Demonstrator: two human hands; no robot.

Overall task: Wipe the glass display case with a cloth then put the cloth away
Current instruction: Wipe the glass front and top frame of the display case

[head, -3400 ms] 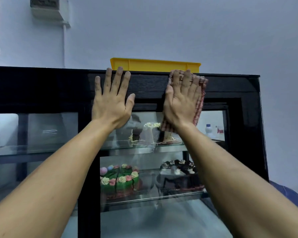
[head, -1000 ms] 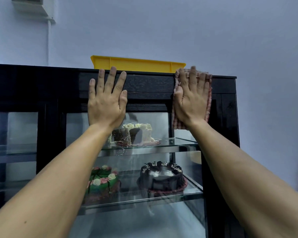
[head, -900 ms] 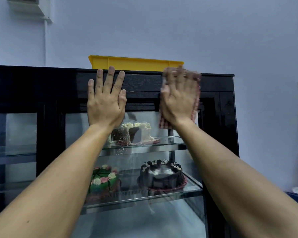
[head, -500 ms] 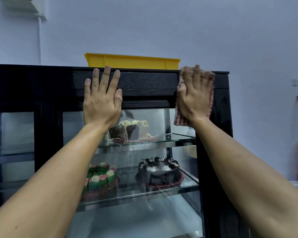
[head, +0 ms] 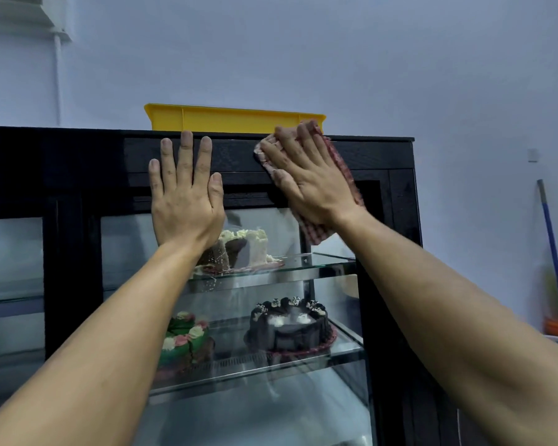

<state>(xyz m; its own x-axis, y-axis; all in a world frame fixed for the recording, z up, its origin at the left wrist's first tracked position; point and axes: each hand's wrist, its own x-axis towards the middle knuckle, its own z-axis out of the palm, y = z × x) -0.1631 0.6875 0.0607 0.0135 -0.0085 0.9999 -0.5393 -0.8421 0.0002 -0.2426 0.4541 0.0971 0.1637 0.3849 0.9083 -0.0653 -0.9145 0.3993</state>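
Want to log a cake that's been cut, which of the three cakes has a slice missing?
The top-shelf cake, white frosting, dark inside exposed. The green cake and chocolate cake below look whole.

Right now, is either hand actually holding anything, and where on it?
Neither grips anything. The right hand presses the cloth flat against the case frame, palm over its middle. The left hand rests bare on the frame.

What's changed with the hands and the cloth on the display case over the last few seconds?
The right hand has swept the checked cloth back and forth along the black top frame and now lies tilted left. The left hand stayed flat on the frame; the cakes and yellow tray haven't moved.
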